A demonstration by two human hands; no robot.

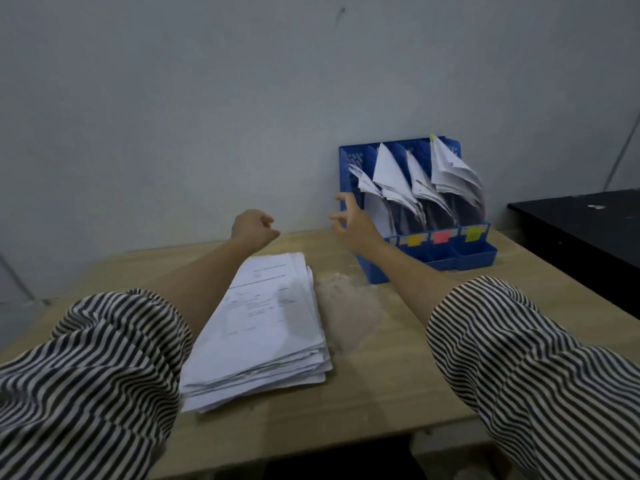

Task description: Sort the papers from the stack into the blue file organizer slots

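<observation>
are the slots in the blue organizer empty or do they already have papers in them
Already filled: the blue organizer stands upright with white papers leaning out of all its visible slots.

one paper stack [266, 327], one organizer [464, 252], four slots [441, 206]
</observation>
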